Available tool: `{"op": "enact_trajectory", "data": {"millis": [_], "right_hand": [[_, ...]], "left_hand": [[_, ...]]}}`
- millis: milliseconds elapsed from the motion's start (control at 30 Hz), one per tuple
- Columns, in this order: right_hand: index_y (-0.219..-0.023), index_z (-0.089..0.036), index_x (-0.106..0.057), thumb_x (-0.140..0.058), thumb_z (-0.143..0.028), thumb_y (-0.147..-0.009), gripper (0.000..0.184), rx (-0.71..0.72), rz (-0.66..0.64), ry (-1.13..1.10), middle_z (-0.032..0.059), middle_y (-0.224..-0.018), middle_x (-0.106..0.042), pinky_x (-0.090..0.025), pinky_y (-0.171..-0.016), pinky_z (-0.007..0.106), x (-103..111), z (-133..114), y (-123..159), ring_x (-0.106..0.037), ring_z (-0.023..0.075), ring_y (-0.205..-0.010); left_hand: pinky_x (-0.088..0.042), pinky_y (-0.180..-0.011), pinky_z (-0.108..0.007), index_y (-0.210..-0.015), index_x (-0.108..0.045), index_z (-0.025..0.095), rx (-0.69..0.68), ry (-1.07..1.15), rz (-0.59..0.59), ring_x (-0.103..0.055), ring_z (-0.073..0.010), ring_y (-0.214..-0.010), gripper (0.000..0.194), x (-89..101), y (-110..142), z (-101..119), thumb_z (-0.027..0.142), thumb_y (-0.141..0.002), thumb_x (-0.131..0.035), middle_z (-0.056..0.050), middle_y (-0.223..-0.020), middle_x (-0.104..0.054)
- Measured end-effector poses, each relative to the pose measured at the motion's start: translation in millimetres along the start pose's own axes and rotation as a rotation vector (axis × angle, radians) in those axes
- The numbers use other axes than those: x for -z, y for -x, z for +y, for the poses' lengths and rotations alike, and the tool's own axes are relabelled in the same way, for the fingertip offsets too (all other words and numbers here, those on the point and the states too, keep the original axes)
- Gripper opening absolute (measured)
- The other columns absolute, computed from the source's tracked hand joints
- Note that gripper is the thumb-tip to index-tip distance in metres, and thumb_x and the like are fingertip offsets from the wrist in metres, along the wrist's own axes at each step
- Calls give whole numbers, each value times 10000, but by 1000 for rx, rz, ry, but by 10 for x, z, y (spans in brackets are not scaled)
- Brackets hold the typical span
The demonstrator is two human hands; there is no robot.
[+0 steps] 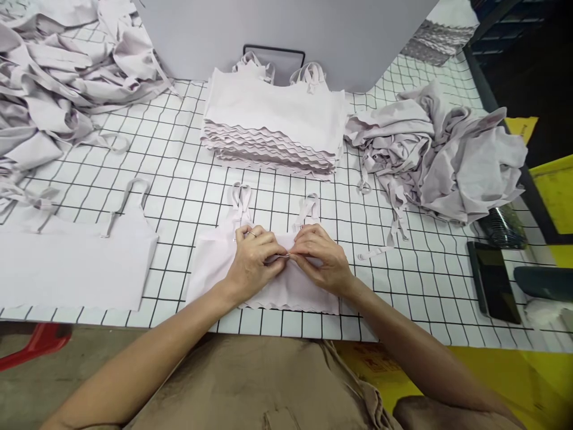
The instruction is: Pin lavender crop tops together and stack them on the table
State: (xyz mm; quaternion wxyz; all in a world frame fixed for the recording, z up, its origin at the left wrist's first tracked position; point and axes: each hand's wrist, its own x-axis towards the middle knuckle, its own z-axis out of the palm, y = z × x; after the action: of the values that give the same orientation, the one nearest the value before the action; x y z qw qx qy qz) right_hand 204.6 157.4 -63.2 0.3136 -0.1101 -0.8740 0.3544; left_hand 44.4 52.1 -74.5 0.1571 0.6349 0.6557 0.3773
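A pale pink camisole top point(286, 292) with two thin straps lies flat near the table's front edge. My left hand point(258, 254) and my right hand point(320, 257) meet over its middle, both closed. Between thumbs and fingers they pinch the top's fabric, with the fingertips almost touching. A ring is on one finger of my left hand. The straps loop upward beyond my hands. What exactly lies inside the pinch is too small to make out.
Behind the top stands a neat stack of matching tops point(273, 113), against a grey panel point(286, 30). Loose garments are heaped left point(58, 89) and right point(447, 149). Another top point(76, 257) lies flat at left. A phone point(495, 280) rests on the right of the grid-patterned table.
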Motion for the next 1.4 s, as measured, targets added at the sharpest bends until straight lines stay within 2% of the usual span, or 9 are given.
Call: {"op": "enact_trajectory", "data": {"millis": [367,533,633,733,900,1033,1100,1200,1400], "right_hand": [[-927,-231,-676,-618,-129,-904,120,0,-2,8,24,-768,-674,-539,-785,425,10,6,-6,-587,199,-827],[-923,-230,-670,-625,-90,-888,151,95,-37,158,23,-772,-680,-534,-815,431,45,-7,56,-575,201,-823],[-935,-196,-664,-625,-57,-875,156,163,-36,264,37,-784,-681,-542,-835,423,54,-19,143,-580,191,-821],[-940,-187,-652,-613,-43,-876,162,206,-10,350,35,-807,-681,-556,-885,426,45,-27,236,-610,179,-842],[-966,-156,-656,-631,-20,-850,181,257,16,424,61,-858,-704,-534,-987,486,39,-56,331,-639,191,-899],[-946,-150,-644,-633,-4,-843,179,209,65,356,60,-837,-691,-527,-993,514,46,-114,328,-625,185,-869],[-937,-169,-636,-626,-12,-854,177,174,86,317,46,-831,-684,-544,-966,486,46,-145,305,-617,174,-858],[-932,-188,-632,-627,-30,-864,172,169,133,317,37,-835,-685,-555,-942,460,37,-176,247,-617,166,-854],[-965,-184,-656,-648,-32,-848,192,310,134,478,52,-845,-701,-530,-970,489,22,-151,125,-628,191,-897]], "left_hand": [[-286,-878,-409,-743,-663,224,-17,-28,4,-547,-178,-791,117,-10,-4,-4,147,-831,-654,35,-685,-633],[-307,-863,-390,-766,-637,196,-76,-59,4,-542,-177,-784,110,17,-1,21,107,-831,-632,23,-706,-651],[-308,-863,-386,-779,-660,195,-91,-19,-79,-554,-180,-807,91,93,-6,38,186,-869,-657,5,-775,-678],[-307,-865,-379,-807,-685,201,-48,60,-175,-574,-167,-812,162,175,-18,62,289,-934,-636,1,-831,-691],[-319,-838,-375,-934,-664,172,37,-47,-292,-583,-175,-810,45,215,-45,150,205,-921,-635,-16,-874,-689],[-343,-815,-380,-864,-645,159,66,-114,-390,-586,-205,-852,24,231,-86,217,152,-884,-636,-37,-885,-681],[-367,-804,-374,-820,-636,165,111,-41,-398,-588,-206,-844,74,251,-107,225,171,-892,-621,-36,-858,-683],[-425,-795,-349,-826,-657,178,243,215,-362,-612,-190,-812,103,289,-133,212,245,-897,-623,-32,-833,-704],[-470,-729,-289,-862,-714,152,427,566,-416,-634,-171,-789,215,406,-237,184,351,-871,-635,-69,-860,-723]]}}
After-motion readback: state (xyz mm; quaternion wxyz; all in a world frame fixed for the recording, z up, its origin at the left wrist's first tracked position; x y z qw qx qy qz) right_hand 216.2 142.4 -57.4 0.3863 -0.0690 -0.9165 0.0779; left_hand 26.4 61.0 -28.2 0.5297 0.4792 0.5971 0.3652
